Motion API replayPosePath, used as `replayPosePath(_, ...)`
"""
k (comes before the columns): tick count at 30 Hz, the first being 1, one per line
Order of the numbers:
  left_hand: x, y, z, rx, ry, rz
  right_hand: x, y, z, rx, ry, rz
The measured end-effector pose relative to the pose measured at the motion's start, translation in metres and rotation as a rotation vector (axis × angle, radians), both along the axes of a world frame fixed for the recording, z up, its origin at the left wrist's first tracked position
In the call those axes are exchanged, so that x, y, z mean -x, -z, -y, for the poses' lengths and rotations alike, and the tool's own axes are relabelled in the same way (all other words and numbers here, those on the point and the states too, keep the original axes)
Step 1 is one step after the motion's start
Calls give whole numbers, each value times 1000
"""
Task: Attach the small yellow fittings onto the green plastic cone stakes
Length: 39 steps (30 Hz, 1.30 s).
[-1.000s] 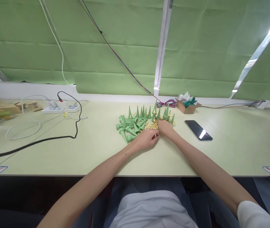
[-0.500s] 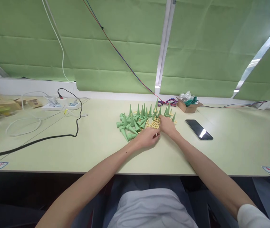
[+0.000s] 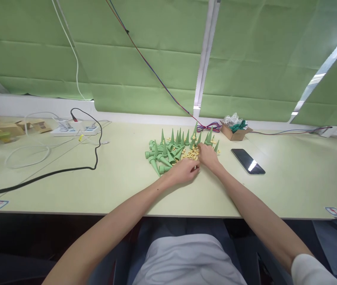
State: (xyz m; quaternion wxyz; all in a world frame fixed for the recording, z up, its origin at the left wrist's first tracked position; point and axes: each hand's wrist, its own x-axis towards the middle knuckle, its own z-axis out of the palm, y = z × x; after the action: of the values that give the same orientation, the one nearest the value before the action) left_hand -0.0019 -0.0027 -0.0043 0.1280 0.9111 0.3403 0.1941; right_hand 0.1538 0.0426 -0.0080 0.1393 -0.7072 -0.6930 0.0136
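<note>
Several green plastic cone spikes with ribbed caps lie and stand in a cluster on the table. Among them is a heap of small yellow plastic pieces. My left hand rests at the near side of the heap with curled fingers; whatever it may hold is hidden. Just right of it, my right hand reaches to the heap's right edge, fingers pinched together, their tips partly out of sight. Upright green cones, some with yellow pieces at the base, stand behind my right hand.
A black phone lies to the right. Behind it stands a small cardboard box with clear and green plastic. On the left are a power strip, a black cable, white cables and cardboard pieces. The table edge runs in front.
Both my hands stay almost in place at the yellow heap. At the far left, another person's hand has moved and is now blurred. The view has shifted slightly.
</note>
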Motion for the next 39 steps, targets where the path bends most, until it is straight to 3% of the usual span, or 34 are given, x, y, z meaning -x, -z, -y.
replayPosePath(17, 0, 4, -3, -53, 17, 16, 1, 12, -9, -5, -44, 106)
replayPosePath(21, 2, 2, -8, -98, -104, 74, 2, 10, -4, -7, -52, 122)
replayPosePath(25, 8, -3, -15, -196, -349, 133, 3, 10, 1, -21, -54, 143)
replayPosePath(28, 13, -5, -18, -252, -463, 141, 3, 10, 2, -37, -48, 131)
replayPosePath(33, 15, 0, -19, -191, -537, 56, 5, 9, 1, -17, -54, 99)
replayPosePath(39, 16, 2, -21, -164, -535, -66, 5, 7, 4, 15, -28, 102)
